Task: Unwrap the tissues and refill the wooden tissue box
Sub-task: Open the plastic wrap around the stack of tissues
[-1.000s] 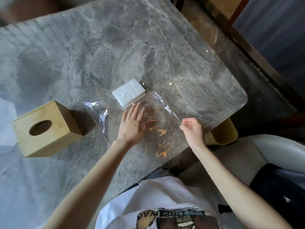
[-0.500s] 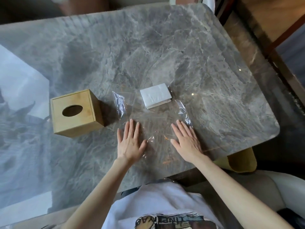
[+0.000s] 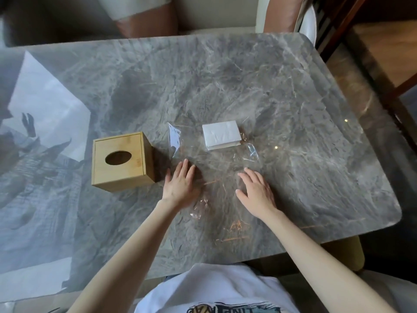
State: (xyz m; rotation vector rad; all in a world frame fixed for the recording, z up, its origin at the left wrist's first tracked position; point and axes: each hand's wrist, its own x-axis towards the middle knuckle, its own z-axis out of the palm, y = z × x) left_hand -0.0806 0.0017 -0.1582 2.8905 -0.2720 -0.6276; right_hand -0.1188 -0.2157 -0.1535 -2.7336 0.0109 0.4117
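Note:
A white stack of tissues (image 3: 221, 134) lies on the far end of a clear plastic wrapper (image 3: 216, 168) spread flat on the grey marble table (image 3: 293, 91). My left hand (image 3: 180, 185) rests palm down, fingers apart, on the wrapper's near left part. Palm down too, my right hand (image 3: 256, 190) presses the wrapper's near right part. The wooden tissue box (image 3: 121, 161), with an oval hole in its top, stands just left of my left hand.
A chair (image 3: 216, 14) and a person's legs (image 3: 144, 16) are beyond the table's far edge. The table's rounded right corner (image 3: 392, 220) is close to my right arm. A yellow seat (image 3: 347, 256) shows below the near edge.
My right hand has gone from raised beside the wrapper to flat on it. Both hands now lie nearer me on the plastic. The camera has swung to face the table squarely.

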